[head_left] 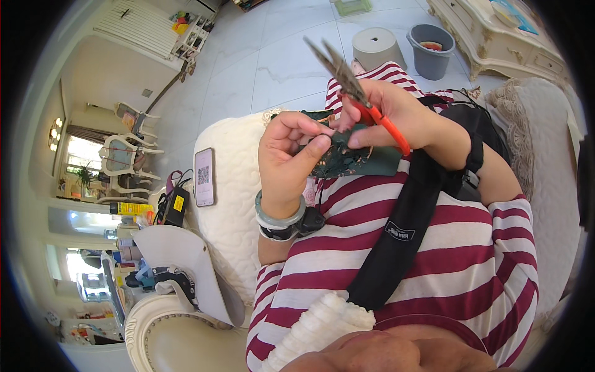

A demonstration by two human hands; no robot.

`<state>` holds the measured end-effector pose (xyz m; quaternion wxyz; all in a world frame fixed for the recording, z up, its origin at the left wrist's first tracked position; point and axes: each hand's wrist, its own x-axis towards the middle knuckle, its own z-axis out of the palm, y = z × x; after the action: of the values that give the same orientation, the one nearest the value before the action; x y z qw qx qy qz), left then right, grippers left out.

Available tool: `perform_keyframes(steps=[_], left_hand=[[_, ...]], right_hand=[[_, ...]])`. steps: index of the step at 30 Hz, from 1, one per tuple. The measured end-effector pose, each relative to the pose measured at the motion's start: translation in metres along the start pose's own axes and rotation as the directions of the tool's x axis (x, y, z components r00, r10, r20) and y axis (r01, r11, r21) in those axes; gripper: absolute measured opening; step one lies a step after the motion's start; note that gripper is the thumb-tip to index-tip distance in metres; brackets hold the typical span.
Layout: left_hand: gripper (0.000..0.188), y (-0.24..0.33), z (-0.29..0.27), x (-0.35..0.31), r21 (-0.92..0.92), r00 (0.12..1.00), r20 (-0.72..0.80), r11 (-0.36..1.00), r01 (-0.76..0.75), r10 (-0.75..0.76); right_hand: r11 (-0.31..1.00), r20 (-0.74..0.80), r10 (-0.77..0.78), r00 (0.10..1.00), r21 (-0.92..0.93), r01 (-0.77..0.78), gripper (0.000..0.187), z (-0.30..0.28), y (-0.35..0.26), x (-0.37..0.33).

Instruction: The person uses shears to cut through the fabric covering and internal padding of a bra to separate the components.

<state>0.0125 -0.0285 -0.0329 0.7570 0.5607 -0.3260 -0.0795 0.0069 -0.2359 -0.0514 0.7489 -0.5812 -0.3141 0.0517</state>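
Evidently mid-job: dark green cloth between the fingertips, scissors in hand

The dark green cloth (336,162) is held just above the lap, in front of the striped shirt (347,230). Its part nearest the fingers looks ragged and lacy, flecked with tan, while the flap (382,162) to the right is smooth and plain. From that I would judge the handwork partly done, with the piece not yet put down. How much remains cannot be told, since the fingers cover the spot being worked.

The left hand (286,150) is closed in a pinch on the cloth, thumb against forefinger. The right hand (401,110) grips the orange-handled scissors (345,77) and also has its thumb on the cloth. The blades are slightly apart and point up and away, not touching the fabric, so no cut is being made at this instant.

As for containers, a grey bucket (427,67) stands on the floor with something red and pale (432,46) in it, too small to name for sure. Beside it is a round, light grey stool (378,49). A green tray (353,7) lies at the top edge, its contents unclear. At the upper right, the cream dresser (478,44) has its drawers closed.
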Motion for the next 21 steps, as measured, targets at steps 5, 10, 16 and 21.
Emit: perform_keyframes(steps=[5, 10, 16, 21], left_hand=[[0.018, -0.003, -0.001, 0.0, 0.021, 0.995, -0.096, 1.0, 0.009, -0.006], [0.017, -0.004, 0.0, 0.0, 0.057, 0.996, -0.093, 0.998, 0.004, 0.001], [0.023, -0.001, 0.007, 0.0, 0.123, 0.956, 0.196, 0.973, 0.195, -0.216], [0.014, 0.002, 0.015, 0.003, 0.177, 0.984, 0.02, 0.969, 0.171, -0.178]], right_hand=[[0.988, -0.174, 0.024, 0.984, 0.157, 0.004, 0.025, -0.005, -0.001, -0.003], [0.983, -0.207, 0.0, 0.978, 0.178, 0.038, 0.023, -0.004, -0.005, -0.008], [0.993, -0.132, -0.115, 0.985, 0.025, 0.119, 0.023, 0.002, -0.009, -0.011], [0.954, -0.139, -0.158, 0.978, -0.276, 0.115, 0.032, 0.002, -0.012, -0.01]])
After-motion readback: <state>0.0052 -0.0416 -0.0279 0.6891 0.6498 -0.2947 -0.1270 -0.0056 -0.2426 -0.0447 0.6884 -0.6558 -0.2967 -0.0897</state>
